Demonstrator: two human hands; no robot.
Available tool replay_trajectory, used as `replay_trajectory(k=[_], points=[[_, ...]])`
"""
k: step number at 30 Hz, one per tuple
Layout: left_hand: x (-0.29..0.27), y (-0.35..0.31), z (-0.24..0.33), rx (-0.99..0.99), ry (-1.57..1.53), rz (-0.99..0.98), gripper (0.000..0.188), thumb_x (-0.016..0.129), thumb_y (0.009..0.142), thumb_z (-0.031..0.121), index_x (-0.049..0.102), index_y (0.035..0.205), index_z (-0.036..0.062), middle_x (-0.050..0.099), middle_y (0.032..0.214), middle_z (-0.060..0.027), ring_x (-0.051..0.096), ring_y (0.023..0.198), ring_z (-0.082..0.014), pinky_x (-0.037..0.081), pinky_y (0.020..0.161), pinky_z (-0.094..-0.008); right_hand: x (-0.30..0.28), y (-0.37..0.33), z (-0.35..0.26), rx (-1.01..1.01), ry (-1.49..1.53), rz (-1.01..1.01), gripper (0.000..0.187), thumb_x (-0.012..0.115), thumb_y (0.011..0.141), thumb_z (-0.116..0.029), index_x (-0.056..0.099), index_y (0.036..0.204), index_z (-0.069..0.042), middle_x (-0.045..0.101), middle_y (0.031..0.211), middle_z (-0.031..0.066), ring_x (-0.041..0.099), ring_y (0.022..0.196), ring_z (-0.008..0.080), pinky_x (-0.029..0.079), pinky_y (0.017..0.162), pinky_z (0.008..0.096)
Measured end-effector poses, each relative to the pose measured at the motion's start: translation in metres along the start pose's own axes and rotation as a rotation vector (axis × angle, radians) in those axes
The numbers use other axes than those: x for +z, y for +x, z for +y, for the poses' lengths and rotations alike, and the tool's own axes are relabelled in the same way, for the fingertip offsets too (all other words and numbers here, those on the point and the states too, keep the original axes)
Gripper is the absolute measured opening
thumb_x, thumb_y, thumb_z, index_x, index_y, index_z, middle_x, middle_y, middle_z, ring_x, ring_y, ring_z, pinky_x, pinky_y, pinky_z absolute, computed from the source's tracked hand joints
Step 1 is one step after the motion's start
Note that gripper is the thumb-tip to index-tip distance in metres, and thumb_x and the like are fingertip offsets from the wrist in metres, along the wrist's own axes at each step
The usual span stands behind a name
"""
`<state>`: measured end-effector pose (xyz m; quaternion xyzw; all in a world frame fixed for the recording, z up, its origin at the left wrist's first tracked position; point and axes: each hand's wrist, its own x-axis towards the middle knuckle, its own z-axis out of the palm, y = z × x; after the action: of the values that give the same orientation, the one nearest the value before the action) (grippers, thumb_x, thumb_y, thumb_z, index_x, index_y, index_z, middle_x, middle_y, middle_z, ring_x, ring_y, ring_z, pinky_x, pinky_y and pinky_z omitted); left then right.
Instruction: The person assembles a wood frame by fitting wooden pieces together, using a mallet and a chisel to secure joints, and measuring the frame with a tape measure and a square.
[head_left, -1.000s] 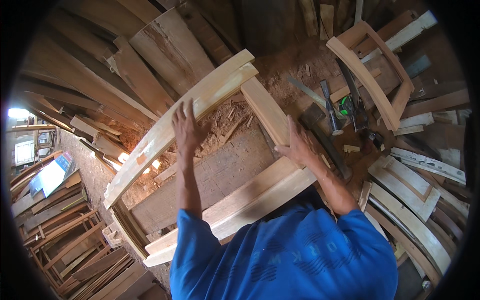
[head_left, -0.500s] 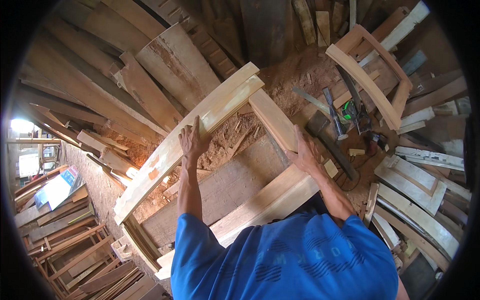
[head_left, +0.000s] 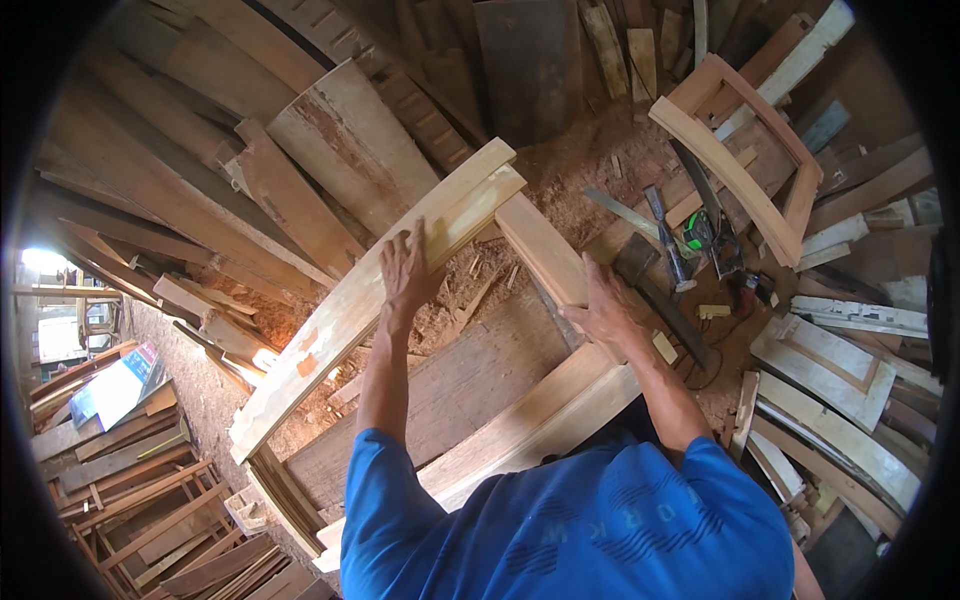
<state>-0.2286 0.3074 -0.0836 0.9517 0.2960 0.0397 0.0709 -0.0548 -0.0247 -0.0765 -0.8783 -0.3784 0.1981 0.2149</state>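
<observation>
A pale wooden frame lies in front of me, with a long far rail [head_left: 345,315], a short right side piece [head_left: 545,248], a near rail [head_left: 520,420] and a left side piece [head_left: 285,500]. My left hand [head_left: 405,272] rests on the far rail, its fingers stretched out across the top face. Near the frame's right corner, my right hand [head_left: 610,310] grips the side piece, with the thumb on the inner side and the fingers over the outer edge. The undersides of both grips are hidden.
Right of the frame lie a chisel-like tool [head_left: 668,235], a green-and-black tool [head_left: 697,228] and a metal strip [head_left: 620,212]. Another wooden frame [head_left: 735,180] leans beyond them. Planks [head_left: 350,130] stand against the far side, and sawdust [head_left: 570,150] covers the ground.
The frame's far rail has come slightly nearer to me. My left hand has slid a little to the right along it. My right hand has shifted slightly left, and its thumb now shows.
</observation>
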Motion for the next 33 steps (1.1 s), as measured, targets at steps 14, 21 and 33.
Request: replay_trajectory(k=[14,21,33], points=[[0.006,0.045,0.037,-0.095,-0.066,-0.202,0.072,0.08,0.078,0.02,0.049,0.142,0.0111,0.059,0.117,-0.0183,0.057,0.115,-0.0388,0.045,0.097,-0.051,-0.012,0.007,-0.008,-0.012,0.25,-0.142,0.097,0.081,0.085,-0.031,0.027,0.156,0.009,0.05,0.139,0.039,0.059,0.118,0.0553,0.052,0.095,0.0581],[0.002,0.097,0.065,-0.122,-0.222,-0.311,0.063,0.07,0.091,0.054,0.06,0.129,0.0042,0.064,0.098,-0.0185,0.061,0.091,-0.0386,0.045,0.086,-0.0519,-0.047,0.035,0.016,0.065,0.39,-0.478,0.087,0.07,0.095,-0.04,0.031,0.151,0.014,0.052,0.132,0.0415,0.056,0.118,0.0578,0.05,0.098,0.0576],[0.02,0.114,0.077,-0.071,-0.193,-0.29,0.086,0.06,0.085,0.082,0.059,0.109,-0.0009,0.052,0.064,-0.0125,0.057,0.066,-0.038,0.045,0.07,-0.0483,-0.043,0.053,0.042,0.043,0.544,-0.603,0.074,0.067,0.097,-0.038,0.042,0.147,0.011,0.051,0.122,0.0384,0.055,0.108,0.0505,0.047,0.095,0.0549]])
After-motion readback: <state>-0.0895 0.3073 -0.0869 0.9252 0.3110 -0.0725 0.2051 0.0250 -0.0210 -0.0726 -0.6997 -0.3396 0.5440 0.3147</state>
